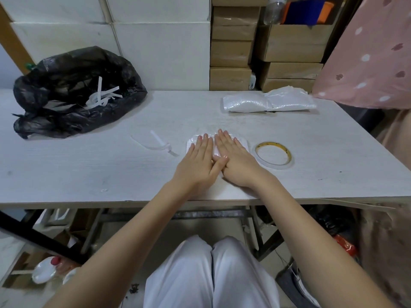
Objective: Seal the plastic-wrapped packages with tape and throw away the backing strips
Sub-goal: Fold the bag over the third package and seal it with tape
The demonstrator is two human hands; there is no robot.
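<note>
Both hands flat, fingers straight, side by side: left hand and right hand press the package on the worktop; tape just right; strip left; bag far left.

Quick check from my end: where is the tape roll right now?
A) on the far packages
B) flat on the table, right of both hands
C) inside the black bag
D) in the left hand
B: the tape roll lies flat on the table, just right of the right hand, untouched.
</note>
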